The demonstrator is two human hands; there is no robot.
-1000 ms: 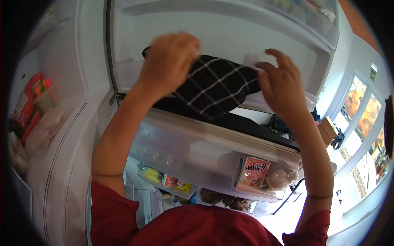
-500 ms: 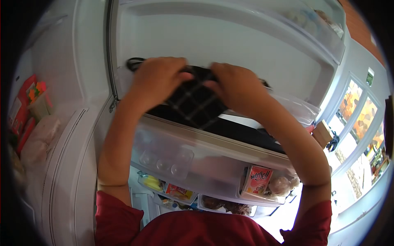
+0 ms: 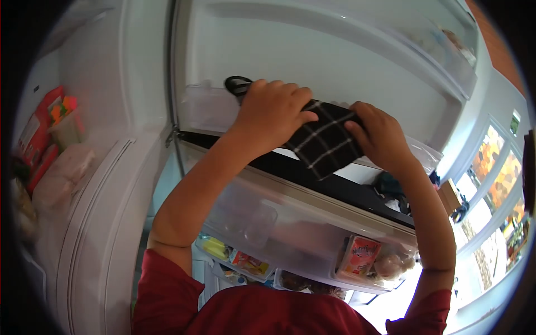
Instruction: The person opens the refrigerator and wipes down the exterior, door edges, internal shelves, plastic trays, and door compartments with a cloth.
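Observation:
A black cloth with thin white check lines point(image 3: 325, 139) hangs between my hands, its lower corner over the dark top edge of the lower fridge door. My left hand point(image 3: 277, 114) is closed on its left side, thumb in front and fingers over the top. On the right side, my right hand point(image 3: 381, 134) pinches the cloth's edge between thumb and fingers. A black loop point(image 3: 238, 85) sticks out just beyond my left hand; whether it belongs to the cloth cannot be made out. Behind the cloth is the open upper door's clear shelf point(image 3: 209, 106).
The upper fridge door point(image 3: 312, 50) stands open ahead. Below, the lower door's clear shelf point(image 3: 301, 240) carries a red and white box point(image 3: 361, 257) and a bag of pale round items point(image 3: 391, 265). At left, the freezer compartment holds a wrapped pale package point(image 3: 64, 173) and a tub point(image 3: 67, 129).
Both hands and the cloth have shifted to the right in view. The cloth now hangs more spread out, with its check lines clearer. The camera view has turned slightly.

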